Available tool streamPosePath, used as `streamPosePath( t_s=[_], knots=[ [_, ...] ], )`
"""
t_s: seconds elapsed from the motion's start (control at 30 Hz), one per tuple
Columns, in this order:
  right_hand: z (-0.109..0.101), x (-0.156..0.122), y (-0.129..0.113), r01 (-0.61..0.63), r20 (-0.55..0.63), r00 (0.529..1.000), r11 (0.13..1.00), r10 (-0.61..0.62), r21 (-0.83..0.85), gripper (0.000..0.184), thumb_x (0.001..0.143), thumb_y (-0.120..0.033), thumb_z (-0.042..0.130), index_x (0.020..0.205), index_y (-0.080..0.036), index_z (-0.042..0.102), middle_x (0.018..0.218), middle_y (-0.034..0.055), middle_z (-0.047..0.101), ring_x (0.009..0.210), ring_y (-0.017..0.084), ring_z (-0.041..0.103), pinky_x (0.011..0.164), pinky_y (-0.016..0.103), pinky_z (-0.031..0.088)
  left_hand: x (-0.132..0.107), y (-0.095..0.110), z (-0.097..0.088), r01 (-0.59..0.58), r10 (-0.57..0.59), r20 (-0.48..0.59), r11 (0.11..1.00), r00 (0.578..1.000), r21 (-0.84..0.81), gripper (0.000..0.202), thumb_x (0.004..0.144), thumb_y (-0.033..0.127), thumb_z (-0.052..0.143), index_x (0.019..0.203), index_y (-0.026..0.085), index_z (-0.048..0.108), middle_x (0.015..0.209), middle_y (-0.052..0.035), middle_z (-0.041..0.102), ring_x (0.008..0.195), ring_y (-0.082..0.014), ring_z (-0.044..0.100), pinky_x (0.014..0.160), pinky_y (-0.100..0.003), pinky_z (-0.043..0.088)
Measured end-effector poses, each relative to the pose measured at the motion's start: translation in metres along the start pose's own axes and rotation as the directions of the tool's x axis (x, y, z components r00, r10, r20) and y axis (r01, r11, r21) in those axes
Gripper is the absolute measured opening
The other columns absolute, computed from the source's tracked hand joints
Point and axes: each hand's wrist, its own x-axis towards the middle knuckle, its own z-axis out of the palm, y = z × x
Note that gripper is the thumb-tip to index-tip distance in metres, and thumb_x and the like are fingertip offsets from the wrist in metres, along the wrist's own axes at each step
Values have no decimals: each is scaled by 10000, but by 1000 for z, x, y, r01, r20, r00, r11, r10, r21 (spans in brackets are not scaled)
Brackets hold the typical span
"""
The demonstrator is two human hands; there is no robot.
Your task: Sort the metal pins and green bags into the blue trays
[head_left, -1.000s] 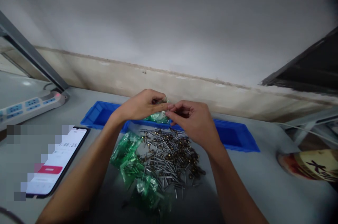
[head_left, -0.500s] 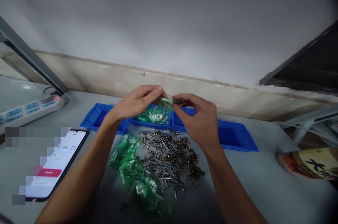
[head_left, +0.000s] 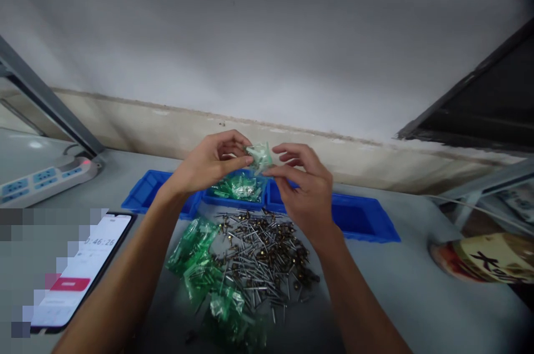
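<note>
Now I am pinching a small green plastic bag (head_left: 259,155) between my left hand (head_left: 208,165) and right hand (head_left: 304,187), above the grey tabletop (head_left: 417,287). Left of my left arm, the black phone (head_left: 79,270) is showing 0:46:26.

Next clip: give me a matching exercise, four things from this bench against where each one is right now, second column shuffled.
Things:
1. small green bag
2. pile of rivets
3. phone
4. blue tray

Places:
A. along the far side of the table, by the wall
B. loose on the table, below the hands
C. flat on the table at the left, screen lit
D. pinched between left hand and right hand

Pairs: 1-D, 2-B, 3-C, 4-A
</note>
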Motion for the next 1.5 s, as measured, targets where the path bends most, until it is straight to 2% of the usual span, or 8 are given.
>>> streamPosePath(
  t_s=[0.17, 0.27, 0.6, 0.93, 1.13, 1.23, 1.37, 1.5],
  knots=[
    [10, -1, 10, -9, 192, 981, 1000, 13, -26, 317, 776, -23, 487, 873, -223, 712, 977, 37, 674, 958, 186, 599, 866, 339, 475, -1, -8, -8, 50, -74, 128, 982, 989, 180, 172, 789, 302, 621, 869, 158, 570, 764, -24, 632, 710, -125, 581, 660, -254, 446],
    [15, -1, 12, -63, 366, 927, 997, 75, -47, 294, 766, -37, 497, 883, -207, 706, 963, 32, 703, 922, 175, 627, 863, 309, 470, 1, -15, -6, 68, -147, 205, 933, 968, 352, 137, 745, 269, 611, 813, 152, 592, 766, -29, 652, 703, -135, 584, 639, -253, 423],
    [22, -6, 14, -108, 592, 775, 969, 222, -222, 286, 794, -102, 465, 838, -170, 739, 879, 98, 739, 818, 213, 655, 755, 340, 438, 4, -27, 13, 90, -311, 197, 711, 930, 698, 72, 653, 159, 597, 719, 182, 617, 732, -37, 661, 702, -180, 554, 665, -316, 333],
    [21, -8, 12, -76, 637, 744, 973, 201, -218, 263, 769, -101, 471, 725, -175, 720, 710, 84, 704, 673, 178, 599, 637, 314, 387, 2, -19, 10, 72, -328, 256, 729, 909, 680, 151, 751, 333, 610, 759, 204, 686, 756, -28, 685, 749, -185, 566, 787, -370, 320],
    [22, -7, 6, -68, 653, 722, 962, 230, -263, 270, 750, -55, 463, 634, -170, 679, 641, 87, 677, 617, 164, 578, 603, 316, 350, 6, -28, 11, 60, -321, 235, 697, 918, 715, 123, 745, 287, 638, 763, 224, 741, 836, -55, 705, 815, -223, 576, 849, -416, 328],
    [24, -7, -3, -55, 655, 726, 967, 209, -248, 241, 756, -78, 480, 654, -166, 679, 674, 91, 688, 636, 166, 588, 610, 313, 355, 6, -32, 14, 56, -331, 269, 717, 905, 695, 117, 732, 265, 650, 781, 227, 749, 837, -57, 716, 831, -226, 586, 844, -395, 344],
    [35, -16, -21, -59, 719, 675, 983, 166, -172, 209, 739, -92, 509, 679, -171, 693, 677, 74, 689, 662, 170, 607, 609, 292, 376, 6, -33, 13, 57, -299, 245, 732, 922, 679, 94, 715, 253, 653, 757, 226, 733, 777, -35, 701, 781, -199, 583, 817, -364, 345],
    [51, -31, -35, -79, 727, 682, 996, 79, -34, 277, 764, -105, 514, 906, -196, 734, 864, 70, 727, 822, 194, 648, 709, 293, 446, 6, -31, 3, 22, -204, 243, 806, 949, 591, 176, 720, 321, 652, 826, 192, 706, 755, -38, 661, 727, -170, 557, 689, -285, 357]
  ],
)
